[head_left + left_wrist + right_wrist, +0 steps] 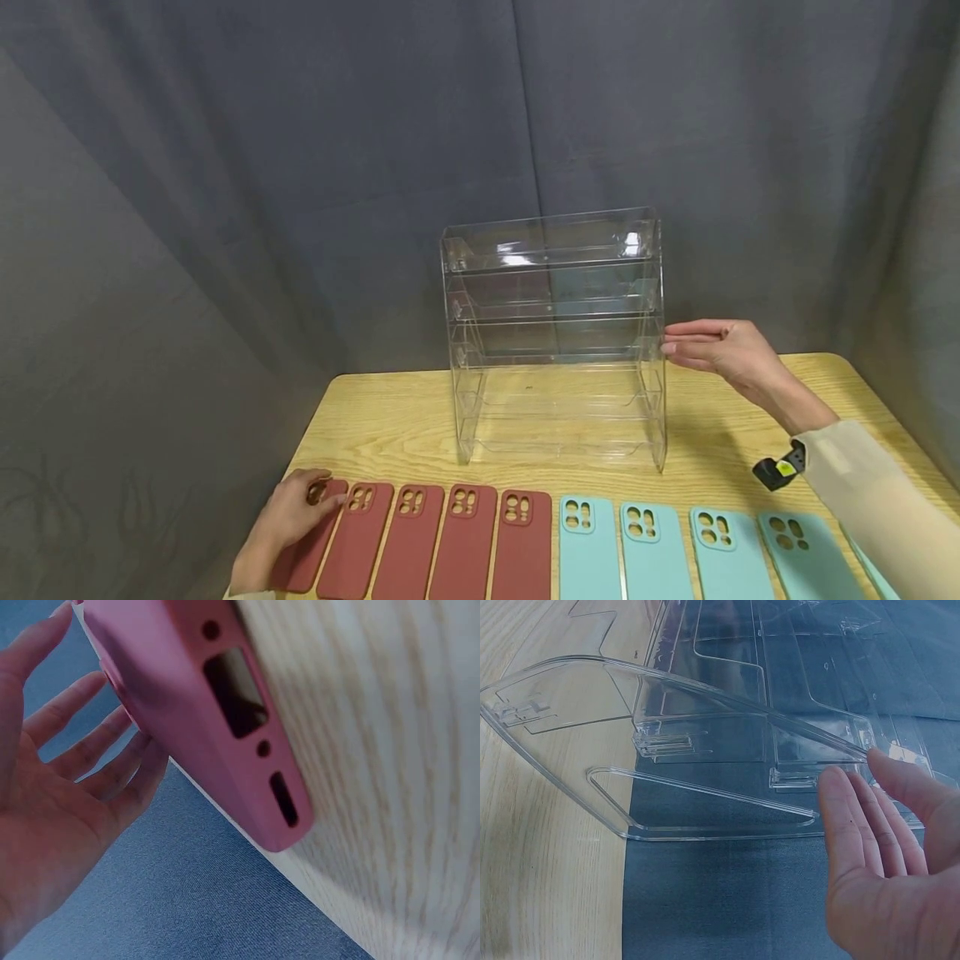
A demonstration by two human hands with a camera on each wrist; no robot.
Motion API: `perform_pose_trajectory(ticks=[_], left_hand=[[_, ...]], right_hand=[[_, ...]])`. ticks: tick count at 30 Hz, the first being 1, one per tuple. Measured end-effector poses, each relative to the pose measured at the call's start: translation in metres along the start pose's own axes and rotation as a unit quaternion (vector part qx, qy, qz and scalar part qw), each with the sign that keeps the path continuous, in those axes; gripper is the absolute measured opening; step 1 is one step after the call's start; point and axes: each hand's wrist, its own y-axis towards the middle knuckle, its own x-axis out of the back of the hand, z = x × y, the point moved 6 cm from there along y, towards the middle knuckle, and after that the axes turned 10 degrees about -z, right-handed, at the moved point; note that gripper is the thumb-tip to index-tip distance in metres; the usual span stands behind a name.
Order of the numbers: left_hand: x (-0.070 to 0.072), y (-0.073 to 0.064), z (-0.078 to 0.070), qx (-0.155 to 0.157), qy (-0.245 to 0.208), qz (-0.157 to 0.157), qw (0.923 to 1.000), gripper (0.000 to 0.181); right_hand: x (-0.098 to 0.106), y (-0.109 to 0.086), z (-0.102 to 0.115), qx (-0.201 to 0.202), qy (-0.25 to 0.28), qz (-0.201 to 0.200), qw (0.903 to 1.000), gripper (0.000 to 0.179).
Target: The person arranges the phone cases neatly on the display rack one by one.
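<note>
Red phone case [176, 705] — matte, smooth, round-cornered

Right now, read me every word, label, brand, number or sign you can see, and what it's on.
There is no readable text.
Red phone cases, turquoise phone cases: no lettering visible.
Clear rack: none visible.
Black wrist device: any marking on its yellow-green patch is too small to read.

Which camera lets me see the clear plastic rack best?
The head view: it shows the rack whole, from top to bottom, with its stacked tiers. The right wrist view shows it close up from the side, partly covered by the right hand. The left wrist view doesn't show it.
</note>
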Motion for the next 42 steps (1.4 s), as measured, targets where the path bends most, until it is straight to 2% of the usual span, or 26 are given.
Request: perform_pose_trajectory(ticks=[11, 19, 24, 35, 42], left_hand=[[-0.001, -0.003, -0.004, 0.011, 0.013, 0.019, 0.9997, 0.062], [-0.001, -0.007, -0.008, 0.021, 0.046, 0.072, 0.9961, 0.064], [-0.002, -0.010, -0.005, 0.032, 0.061, 0.090, 0.9935, 0.069], [0.001, -0.012, -0.004, 0.045, 0.071, 0.084, 0.9929, 0.075], [-0.002, -0.008, -0.004, 0.029, 0.068, 0.082, 0.9939, 0.075]], right_hand=[[-0.002, -0.002, 0.002, 0.004, -0.009, -0.005, 0.9999, 0.068], [-0.004, 0.000, -0.001, -0.008, -0.018, -0.007, 0.9998, 0.068], [-0.005, 0.001, -0.002, -0.008, -0.014, -0.003, 0.9999, 0.065], [-0.003, 0.003, -0.001, -0.011, -0.010, -0.002, 0.9999, 0.066], [0.000, 0.005, -0.002, -0.009, -0.010, -0.001, 0.9999, 0.067]])
